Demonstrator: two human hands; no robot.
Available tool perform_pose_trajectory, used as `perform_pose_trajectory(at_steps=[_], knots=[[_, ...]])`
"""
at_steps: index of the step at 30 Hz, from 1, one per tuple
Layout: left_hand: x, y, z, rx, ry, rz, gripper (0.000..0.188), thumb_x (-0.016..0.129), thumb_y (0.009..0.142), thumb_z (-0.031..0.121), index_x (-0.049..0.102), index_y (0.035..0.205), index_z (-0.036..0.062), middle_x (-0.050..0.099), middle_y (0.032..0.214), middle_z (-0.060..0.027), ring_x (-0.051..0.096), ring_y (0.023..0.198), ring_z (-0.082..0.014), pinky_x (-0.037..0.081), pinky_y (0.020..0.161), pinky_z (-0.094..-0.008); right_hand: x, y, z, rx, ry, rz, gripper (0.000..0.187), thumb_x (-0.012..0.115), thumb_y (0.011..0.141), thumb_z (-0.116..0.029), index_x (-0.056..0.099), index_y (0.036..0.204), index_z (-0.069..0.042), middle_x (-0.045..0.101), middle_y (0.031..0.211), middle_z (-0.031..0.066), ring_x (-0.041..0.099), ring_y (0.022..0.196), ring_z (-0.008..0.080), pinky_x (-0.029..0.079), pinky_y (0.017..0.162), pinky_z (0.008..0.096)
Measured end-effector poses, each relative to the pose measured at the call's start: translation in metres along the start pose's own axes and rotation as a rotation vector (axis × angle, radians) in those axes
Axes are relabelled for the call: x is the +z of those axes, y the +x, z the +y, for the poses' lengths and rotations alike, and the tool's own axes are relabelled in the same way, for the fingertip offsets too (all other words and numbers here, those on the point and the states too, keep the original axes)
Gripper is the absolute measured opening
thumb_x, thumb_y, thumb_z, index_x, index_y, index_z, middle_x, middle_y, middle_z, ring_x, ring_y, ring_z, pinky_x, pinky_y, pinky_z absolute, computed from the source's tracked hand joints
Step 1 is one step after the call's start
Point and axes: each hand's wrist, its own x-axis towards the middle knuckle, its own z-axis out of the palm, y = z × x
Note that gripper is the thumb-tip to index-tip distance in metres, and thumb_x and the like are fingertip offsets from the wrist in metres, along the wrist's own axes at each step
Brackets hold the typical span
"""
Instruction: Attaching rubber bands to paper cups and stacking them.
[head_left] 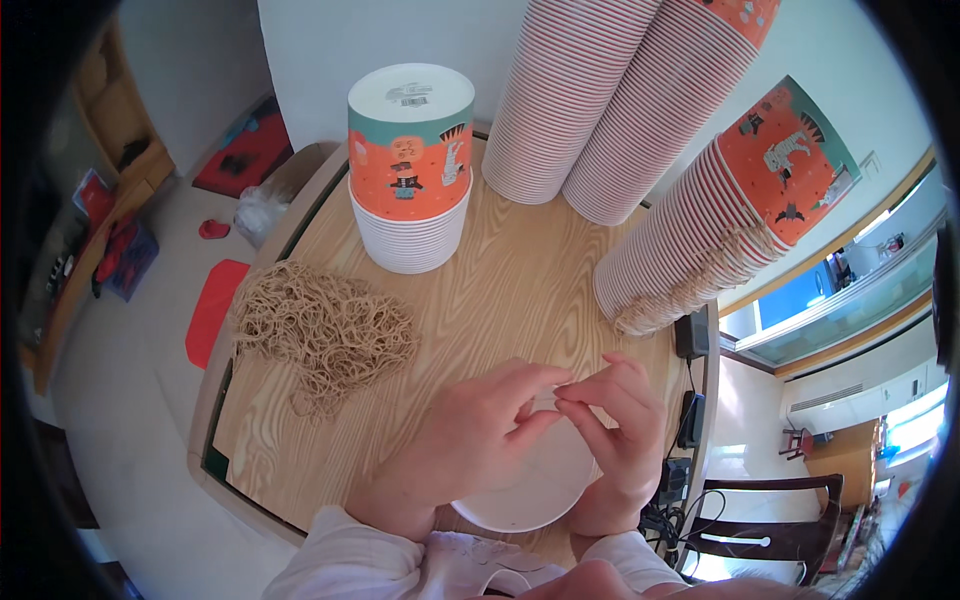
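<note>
My left hand [495,430] and my right hand [620,420] meet fingertip to fingertip in front of me, both closed in a pinch. Anything between the fingertips is too small or hidden to make out. Directly beneath them is a round white paper tub [530,490], partly covered by my hands and wrists. To the left lies a tangled heap of tan cord [325,335] on the wooden table. Beyond it stands a short stack of upturned paper tubs [410,170], the top one printed orange and green.
Two tall stacks of white-rimmed tubs [575,90] rise at the back against the wall. A leaning stack [690,230] at the right has tan cord strands [700,280] along its side. Black adapters and cables [675,480] hang by the table's right edge, near a dark chair [770,530].
</note>
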Motion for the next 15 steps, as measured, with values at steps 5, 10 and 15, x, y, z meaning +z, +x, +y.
perform_pose_trajectory(at_steps=[5, 10, 15], knots=[[-0.0061, 0.0044, -0.0002, 0.018, 0.063, 0.027, 0.013, 0.066, 0.081, 0.004, 0.063, 0.093, 0.007, 0.061, 0.082, -0.007, 0.06, 0.063, -0.0233, 0.047, 0.055, -0.0328, -0.0043, 0.0011, 0.0044, -0.011, -0.006, 0.019, 0.013, 0.075, 0.072, -0.008, 0.068, 0.082, -0.007, 0.06, 0.071, 0.0038, 0.059, 0.068, 0.0213, 0.045, 0.086, 0.0416], [-0.0057, 0.0051, -0.0016, 0.044, 0.067, 0.053, 0.006, 0.066, 0.081, 0.005, 0.064, 0.086, 0.0061, 0.06, 0.08, -0.007, 0.06, 0.064, -0.0238, 0.047, 0.055, -0.033, -0.0061, 0.0005, 0.0097, -0.011, 0.053, -0.014, 0.01, 0.072, 0.075, -0.008, 0.064, 0.078, -0.005, 0.058, 0.071, 0.0072, 0.057, 0.067, 0.026, 0.046, 0.082, 0.0413], [-0.0095, 0.0033, -0.0039, 0.05, 0.082, 0.02, 0.006, 0.066, 0.082, 0.006, 0.062, 0.087, 0.0055, 0.058, 0.08, -0.0078, 0.061, 0.067, -0.0244, 0.047, 0.057, -0.0328, -0.0032, -0.003, 0.0108, 0.086, 0.126, -0.043, 0.011, 0.068, 0.078, -0.006, 0.059, 0.075, -0.002, 0.056, 0.069, 0.0096, 0.055, 0.066, 0.0296, 0.044, 0.07, 0.0389]])
